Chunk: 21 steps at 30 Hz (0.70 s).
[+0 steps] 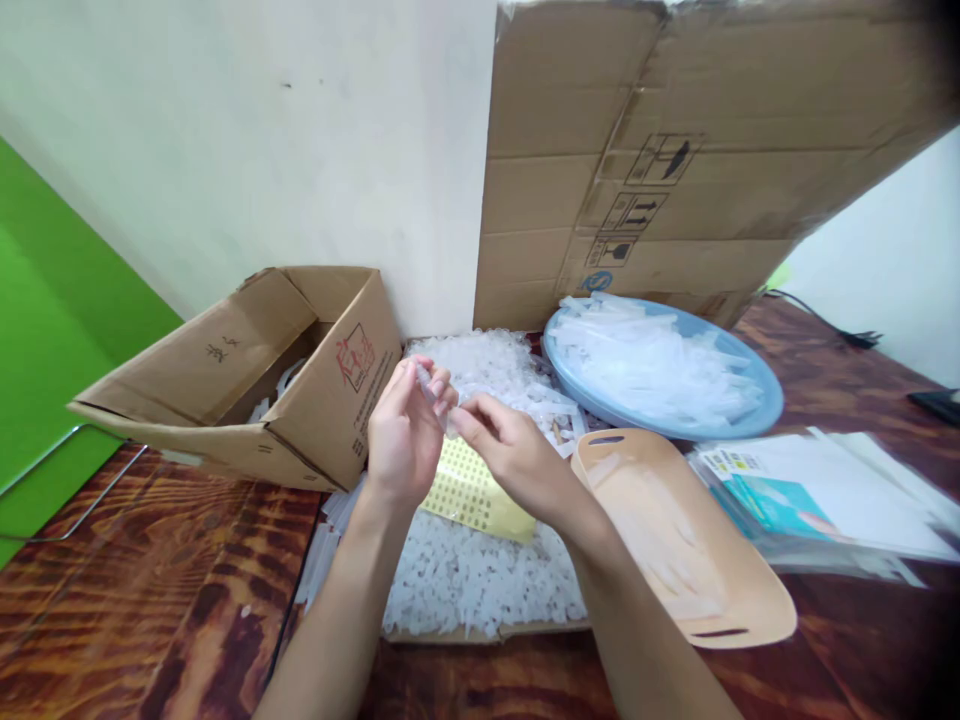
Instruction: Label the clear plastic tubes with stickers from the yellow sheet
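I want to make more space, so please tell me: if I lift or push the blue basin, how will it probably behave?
The blue basin would probably feel fairly light for its size, since the translucent strips filling it look thin. Some strips may slide off if it tips, because they lie loosely piled and reach the rim.

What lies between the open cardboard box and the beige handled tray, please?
In the head view, mainly a heap of small translucent plastic pieces, with a yellow dotted sheet on it; the left hand and right hand are above.
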Available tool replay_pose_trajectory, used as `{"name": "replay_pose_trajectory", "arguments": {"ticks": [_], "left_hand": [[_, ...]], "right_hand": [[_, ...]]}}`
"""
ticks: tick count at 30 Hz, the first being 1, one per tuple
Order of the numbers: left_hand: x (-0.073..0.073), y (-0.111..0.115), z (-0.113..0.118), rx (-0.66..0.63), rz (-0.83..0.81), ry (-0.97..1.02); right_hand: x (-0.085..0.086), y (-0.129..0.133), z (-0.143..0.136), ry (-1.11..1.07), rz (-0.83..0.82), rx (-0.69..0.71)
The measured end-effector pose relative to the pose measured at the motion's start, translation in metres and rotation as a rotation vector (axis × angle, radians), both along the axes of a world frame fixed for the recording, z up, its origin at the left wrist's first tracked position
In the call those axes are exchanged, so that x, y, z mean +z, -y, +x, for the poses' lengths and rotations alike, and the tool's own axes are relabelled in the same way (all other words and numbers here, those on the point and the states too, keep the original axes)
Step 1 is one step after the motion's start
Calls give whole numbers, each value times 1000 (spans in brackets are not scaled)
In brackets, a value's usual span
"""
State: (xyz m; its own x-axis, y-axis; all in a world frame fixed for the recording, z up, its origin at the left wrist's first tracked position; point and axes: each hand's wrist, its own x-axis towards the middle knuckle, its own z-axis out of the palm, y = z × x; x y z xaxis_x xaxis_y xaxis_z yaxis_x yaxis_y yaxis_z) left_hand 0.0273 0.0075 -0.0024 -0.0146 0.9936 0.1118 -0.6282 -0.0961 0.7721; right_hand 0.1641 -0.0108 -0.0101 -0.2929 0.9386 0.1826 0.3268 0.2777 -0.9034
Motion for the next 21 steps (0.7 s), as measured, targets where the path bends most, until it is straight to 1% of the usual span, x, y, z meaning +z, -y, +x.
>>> {"name": "replay_pose_trajectory", "arguments": {"ticks": [2, 4, 6, 8, 11, 14, 18, 21], "left_hand": [[0, 1, 1, -12, -3, -22], [1, 3, 2, -5, -11, -29], [3, 5, 3, 15, -18, 5], [4, 7, 5, 43, -14, 48], [4, 10, 9, 103, 10, 32], [0, 9, 12, 142, -6, -12], [-10, 4, 13, 128, -47, 3], [-15, -1, 13, 115, -95, 39]], "right_hand": [[-2, 3, -7, 62, 61, -11], [-3, 7, -15, 156, 140, -67], [-4, 9, -21, 231, 202, -108], [-5, 11, -24, 258, 237, -125], [-6, 11, -25, 220, 249, -138], [-10, 10, -26, 170, 242, -149], [-17, 7, -28, 100, 195, -186], [-22, 3, -30, 78, 203, -190]]}}
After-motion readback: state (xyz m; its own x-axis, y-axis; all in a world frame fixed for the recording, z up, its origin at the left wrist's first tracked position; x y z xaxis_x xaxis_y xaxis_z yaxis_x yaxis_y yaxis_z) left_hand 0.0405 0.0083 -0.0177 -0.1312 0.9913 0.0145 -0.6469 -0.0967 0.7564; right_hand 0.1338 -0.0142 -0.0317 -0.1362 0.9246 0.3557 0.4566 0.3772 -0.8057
